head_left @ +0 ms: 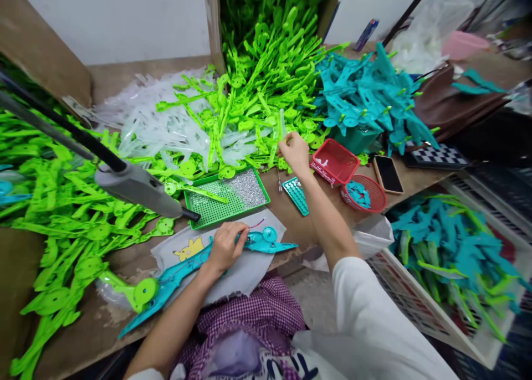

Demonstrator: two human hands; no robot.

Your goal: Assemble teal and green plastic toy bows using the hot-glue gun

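Note:
My left hand (228, 247) is closed over the middle of a long blue plastic shell (177, 275), which lies on a grey cloth (253, 269) with a yellow cartoon print. A thin red-purple wire (257, 224) sticks up from the shell beside my fingers. Further forward, my right hand (294, 152) is raised with its fingers pinched around the lower end of a narrow translucent strip (282, 123), at the edge of the green part pile. Below that hand lie a thin screwdriver (280, 184) and a teal tray of small pieces (296, 196).
A green tray (226, 216) holds many small screws. Red baskets (338, 161) and a phone (388, 174) sit at right. Piles of green parts (266, 75), clear parts (162, 125) and blue shells (366, 92) surround the bench. A grey-black tool (137, 189) hangs at left.

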